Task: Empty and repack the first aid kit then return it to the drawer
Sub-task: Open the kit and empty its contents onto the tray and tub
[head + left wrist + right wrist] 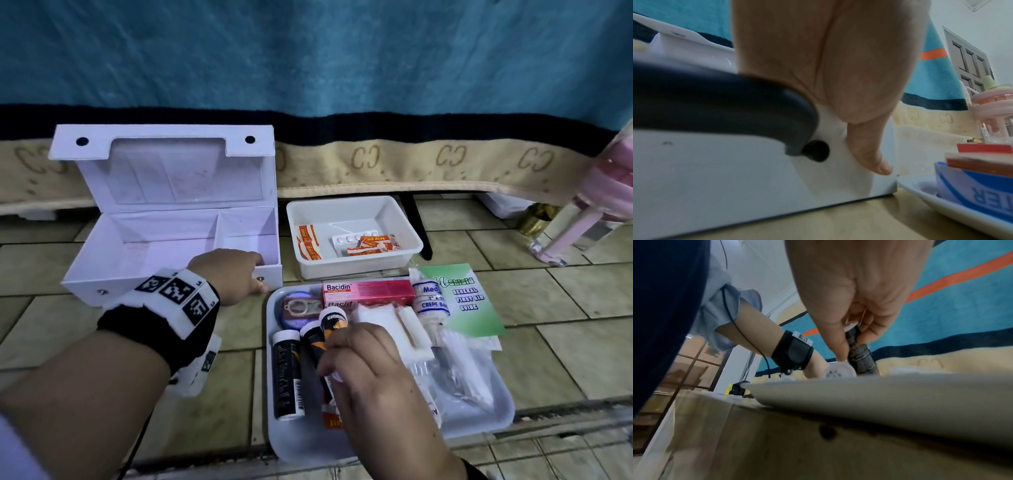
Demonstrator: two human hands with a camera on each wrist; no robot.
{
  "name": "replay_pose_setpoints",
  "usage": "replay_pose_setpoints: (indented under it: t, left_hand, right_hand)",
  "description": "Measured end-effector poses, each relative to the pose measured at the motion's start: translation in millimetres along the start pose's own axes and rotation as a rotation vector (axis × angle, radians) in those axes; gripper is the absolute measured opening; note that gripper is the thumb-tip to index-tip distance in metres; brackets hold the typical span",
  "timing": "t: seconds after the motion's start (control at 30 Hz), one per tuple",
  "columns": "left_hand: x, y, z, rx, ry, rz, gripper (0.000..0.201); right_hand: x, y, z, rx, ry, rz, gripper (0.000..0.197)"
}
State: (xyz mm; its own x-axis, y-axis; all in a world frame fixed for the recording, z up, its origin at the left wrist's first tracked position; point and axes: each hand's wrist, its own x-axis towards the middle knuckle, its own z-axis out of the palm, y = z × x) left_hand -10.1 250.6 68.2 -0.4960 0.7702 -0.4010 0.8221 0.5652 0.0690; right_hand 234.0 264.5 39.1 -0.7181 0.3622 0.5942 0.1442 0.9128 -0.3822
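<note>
Tube [334,329] pinched between right hand [368,370] fingers [840,344] over tray [308,442]

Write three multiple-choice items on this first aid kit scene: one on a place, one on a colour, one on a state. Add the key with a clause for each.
1. Where do the plasters lie?
A. in the small white tub
B. in the kit box
C. on the guide

2. What colour is the first aid guide?
A. blue
B. green
C. yellow

3. How is the white kit box?
A. shut
B. open and full
C. open and empty

Key: 1 A, their orange wrappers lie in the tub; 2 B, its cover is green; 3 C, the lid stands up over bare compartments while the left hand grips its front wall.
</note>
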Motion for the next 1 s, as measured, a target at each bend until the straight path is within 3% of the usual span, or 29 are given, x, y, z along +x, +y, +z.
replay_pose_setpoints:
  t: [0.23,0.33,0.43,0.5,0.6,0.8,0.9,1.0]
  left_hand:
    - [0.3,0.5,0.0,-0.001,0.002,-0.001,0.045]
    - [0.1,0.3,0.5,0.001,0.002,-0.003,0.045]
    - [0.5,0.1,0.4,0.001,0.003,-0.004,0.046]
    - [-0.2,0.2,0.1,0.002,0.004,-0.004,0.046]
    - [-0.7,0.5,0.1,0.001,0.008,-0.002,0.046]
    - [-1.6,1.3,-0.9,0.006,0.006,0.000,0.047]
    - [-1.7,1.4,-1.2,0.005,0.002,0.005,0.046]
    - [-1.6,1.5,-1.6,0.006,-0.003,0.011,0.046]
  right_hand:
    - [-9.7,6.2,3.4,-0.057,-0.030,0.049,0.016]
    - [-13.8,5.5,6.0,0.002,-0.046,0.128,0.008]
    - [-19.8,8.1,10.6,0.019,-0.053,0.103,0.015]
    - [-22.5,9.7,14.4,-0.036,-0.093,0.062,0.031]
    - [-22.9,9.3,14.0,-0.065,-0.142,0.184,0.050]
    - [-15.2,9.0,3.0,-0.080,-0.321,0.261,0.030]
    - [6.7,7.5,-20.9,-0.076,-0.316,0.332,0.012]
    - [50.6,20.6,-50.1,-0.157,-0.346,0.347,0.014]
